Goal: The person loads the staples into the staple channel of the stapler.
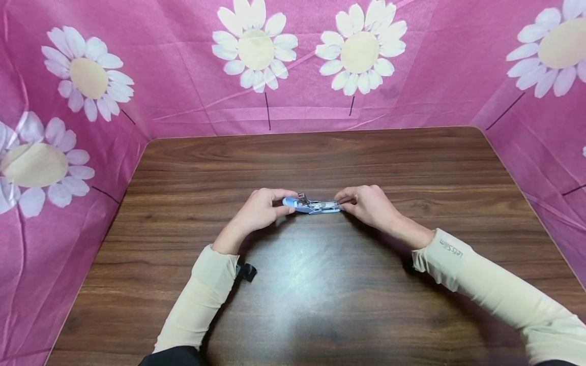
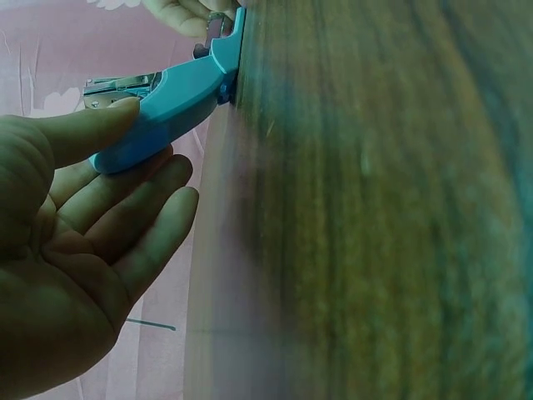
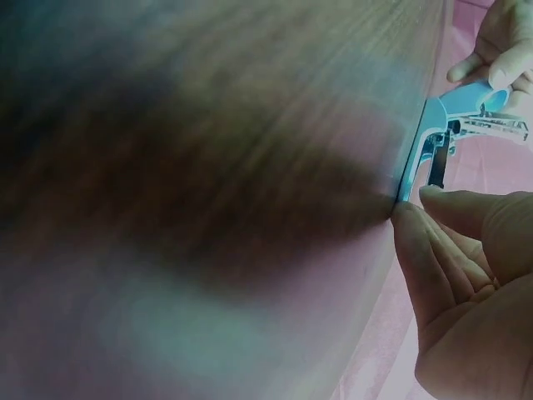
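A light blue stapler (image 1: pixel 311 205), folded wide open with its metal inner parts showing, is held between both hands at the middle of the table. My left hand (image 1: pixel 260 209) pinches the end of its rounded top cover (image 2: pixel 179 104) between thumb and fingers. At the opposite end my right hand (image 1: pixel 368 206) pinches the tip of the base (image 3: pixel 410 171), low against the tabletop. In the left wrist view the top cover slants up off the table. My right fingertips hide the very end of the base.
A dark wood-grain table (image 1: pixel 297 315) spreads under both arms. Pink cloth (image 1: pixel 178 66) printed with white daisies hangs along its back and both sides. A black strap end (image 1: pixel 247 272) sticks out by my left wrist. Pale sleeves cover both forearms.
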Available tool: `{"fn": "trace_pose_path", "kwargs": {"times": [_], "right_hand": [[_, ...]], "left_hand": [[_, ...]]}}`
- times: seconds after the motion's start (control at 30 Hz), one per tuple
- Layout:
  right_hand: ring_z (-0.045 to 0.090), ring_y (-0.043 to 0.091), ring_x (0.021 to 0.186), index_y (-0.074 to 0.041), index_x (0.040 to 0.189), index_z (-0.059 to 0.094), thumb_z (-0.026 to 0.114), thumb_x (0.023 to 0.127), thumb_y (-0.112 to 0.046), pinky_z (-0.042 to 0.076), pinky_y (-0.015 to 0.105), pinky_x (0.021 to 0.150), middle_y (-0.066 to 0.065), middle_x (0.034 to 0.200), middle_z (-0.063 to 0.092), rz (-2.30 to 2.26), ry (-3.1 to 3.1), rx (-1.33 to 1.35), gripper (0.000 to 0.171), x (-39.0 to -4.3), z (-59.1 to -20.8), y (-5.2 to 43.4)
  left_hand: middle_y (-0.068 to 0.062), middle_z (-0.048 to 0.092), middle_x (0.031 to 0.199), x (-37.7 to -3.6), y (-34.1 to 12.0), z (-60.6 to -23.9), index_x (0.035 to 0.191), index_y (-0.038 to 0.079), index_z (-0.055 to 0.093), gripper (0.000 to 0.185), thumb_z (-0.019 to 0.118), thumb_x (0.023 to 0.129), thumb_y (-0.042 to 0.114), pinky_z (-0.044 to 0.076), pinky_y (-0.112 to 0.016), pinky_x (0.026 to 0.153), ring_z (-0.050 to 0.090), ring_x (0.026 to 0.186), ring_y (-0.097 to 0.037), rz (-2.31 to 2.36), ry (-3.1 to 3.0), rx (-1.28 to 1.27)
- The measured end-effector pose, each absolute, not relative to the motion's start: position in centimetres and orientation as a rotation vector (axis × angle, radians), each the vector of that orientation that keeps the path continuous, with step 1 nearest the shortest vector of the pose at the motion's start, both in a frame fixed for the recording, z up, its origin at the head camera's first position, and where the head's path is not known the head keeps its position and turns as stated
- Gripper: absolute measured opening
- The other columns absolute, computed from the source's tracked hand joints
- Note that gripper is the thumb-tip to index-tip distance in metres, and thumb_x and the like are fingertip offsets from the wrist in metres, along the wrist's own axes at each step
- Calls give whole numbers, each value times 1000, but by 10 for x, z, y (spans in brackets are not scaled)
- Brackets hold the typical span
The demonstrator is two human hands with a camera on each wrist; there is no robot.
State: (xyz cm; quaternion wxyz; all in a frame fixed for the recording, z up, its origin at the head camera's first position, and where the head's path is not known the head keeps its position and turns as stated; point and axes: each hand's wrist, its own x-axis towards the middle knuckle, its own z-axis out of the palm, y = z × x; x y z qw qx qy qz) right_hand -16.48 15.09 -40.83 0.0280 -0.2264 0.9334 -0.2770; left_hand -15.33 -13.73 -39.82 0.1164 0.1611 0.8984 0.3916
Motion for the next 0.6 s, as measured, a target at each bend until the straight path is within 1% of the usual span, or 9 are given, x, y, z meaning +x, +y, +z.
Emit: {"fn": "trace_pose_path", "kwargs": {"times": [0.13,0.2,0.3,0.37,0.4,0.47,0.53,0.6], "right_hand": [[73,13,83,-20,97,77,75,84,-15,55,37,74,-2,87,78,-855,2883,-667,13,-165,-408,151],[72,12,81,-21,96,77,76,84,-16,54,37,73,-3,86,77,-857,2881,-649,13,-166,-409,151],[71,11,82,-23,96,78,77,83,-18,53,37,73,-4,87,78,-862,2883,-633,14,-166,-410,152],[71,11,83,-24,95,78,77,83,-19,52,37,74,-5,88,77,-859,2888,-630,13,-166,-410,152],[71,12,84,-24,95,78,77,83,-20,52,37,74,-6,89,77,-858,2891,-630,13,-166,-410,152],[70,12,85,-25,95,79,77,83,-21,52,38,75,-6,90,77,-852,2897,-636,12,-166,-410,152],[71,13,87,-25,94,79,77,83,-21,52,38,75,-5,91,77,-845,2900,-641,12,-167,-409,152],[71,13,87,-25,94,79,77,83,-21,52,38,76,-5,92,77,-840,2901,-647,12,-167,-408,152]], "left_hand": [[4,72,80,-153,-137,-397,123,27,69,35,73,88,30,45,-29,72,50,49,-8,1151,2625,463],[0,72,73,-153,-136,-397,123,27,69,36,73,88,30,46,-29,75,53,49,-8,1150,2616,450],[0,73,76,-152,-134,-396,125,26,68,37,72,89,30,47,-29,77,55,48,-9,1135,2621,447],[-1,73,78,-152,-133,-395,127,27,67,38,72,89,30,47,-29,75,55,46,-9,1114,2631,449],[2,74,84,-152,-132,-395,127,27,67,38,72,90,30,47,-28,73,53,46,-8,1098,2644,457],[4,73,92,-152,-131,-394,128,28,66,39,71,90,30,45,-28,66,47,46,-7,1064,2668,484],[5,72,95,-152,-130,-393,128,30,66,39,71,90,30,42,-28,60,41,48,-7,1026,2701,521],[5,71,96,-152,-129,-391,129,29,66,39,71,90,31,39,-28,56,36,51,-8,993,2737,565]]}}
